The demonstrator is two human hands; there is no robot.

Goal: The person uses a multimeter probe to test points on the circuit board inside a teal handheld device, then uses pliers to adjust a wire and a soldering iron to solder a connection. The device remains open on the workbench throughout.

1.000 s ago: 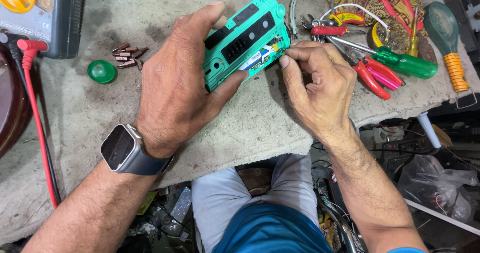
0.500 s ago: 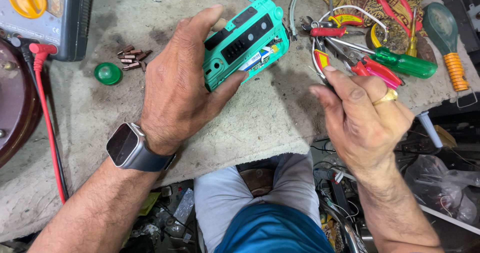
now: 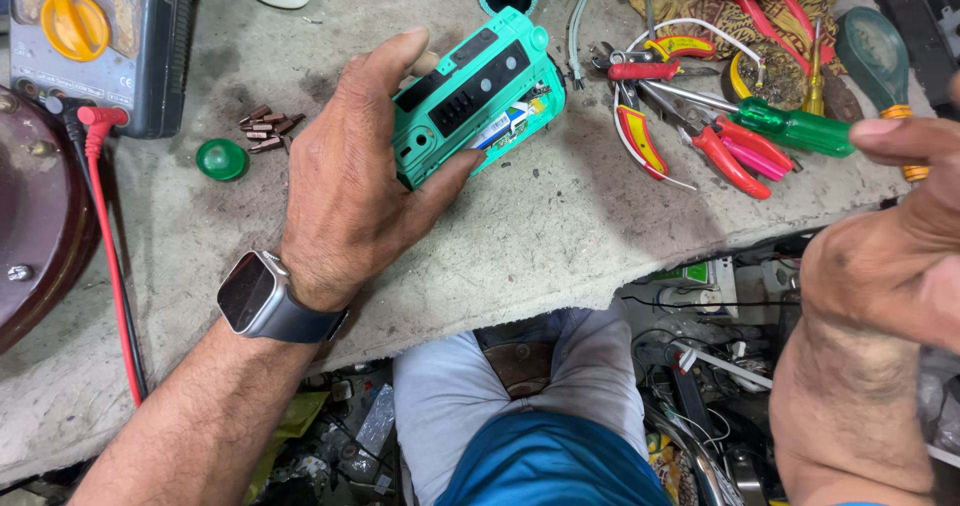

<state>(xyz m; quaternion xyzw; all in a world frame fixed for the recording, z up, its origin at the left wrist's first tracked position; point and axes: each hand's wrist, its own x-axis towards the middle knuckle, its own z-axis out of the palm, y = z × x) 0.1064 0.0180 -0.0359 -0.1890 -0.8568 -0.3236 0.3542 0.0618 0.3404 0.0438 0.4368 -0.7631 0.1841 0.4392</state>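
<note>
Gripping a green device (image 3: 478,101), the left hand (image 3: 355,181) rests on the grey bench (image 3: 560,236) in the head view. Its thumb lies along the device's near long edge, the tip just under the opened side where a small blue-and-white part shows. The fingers wrap over the far edge, so the body sits clamped between thumb and fingers, against the palm at its left end. The device lies tilted: its long axis runs from lower left by the palm up to the upper right, and the free end points toward the tools. Its dark slotted face is turned up.

The right hand (image 3: 890,246) is raised close to the camera at the right edge, off the bench and well apart from the device. It holds nothing that I can see, and its fingers are loosely curled.

Right of the device lie red-handled pliers (image 3: 735,151) and a green screwdriver (image 3: 795,126). Left of the hand sit a green cap (image 3: 221,159) and a little heap of bits (image 3: 266,128). A multimeter (image 3: 95,36) stands at the upper left, its red lead (image 3: 105,226) trailing down the bench. A watch (image 3: 255,294) is on the left wrist.
</note>
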